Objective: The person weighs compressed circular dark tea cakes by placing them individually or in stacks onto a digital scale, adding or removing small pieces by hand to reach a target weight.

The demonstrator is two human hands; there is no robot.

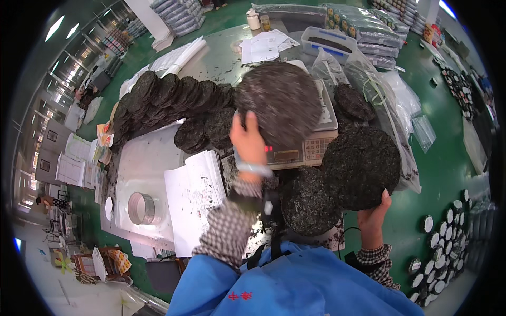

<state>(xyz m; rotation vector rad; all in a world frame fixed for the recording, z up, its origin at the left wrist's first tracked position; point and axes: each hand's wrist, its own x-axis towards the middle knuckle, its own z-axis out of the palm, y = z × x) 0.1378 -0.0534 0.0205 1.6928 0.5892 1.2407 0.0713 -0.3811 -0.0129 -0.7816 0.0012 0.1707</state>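
My left hand [250, 140] grips the lower left edge of a dark round sheet of what looks like dried seaweed [278, 102], blurred, above a digital scale [286, 155]. The scale shows a lit red display and a keypad, and the sheet hides much of its tray. My right hand [375, 213] holds the lower edge of a second dark round sheet [361, 168], right of the scale. Another round stack [310, 201] lies just left of that sheet, close to my body. A long row of stacked dark rounds [174, 94] leans across the table to the left.
Papers [193, 201] with dark crumbs and a roll of tape [141, 208] lie at the left. Beyond the scale stand a plastic bin [329, 41] and packed bags [367, 29]. Clear plastic bags [399, 94] line the right edge. Round white-ended packages [440, 245] are on the right.
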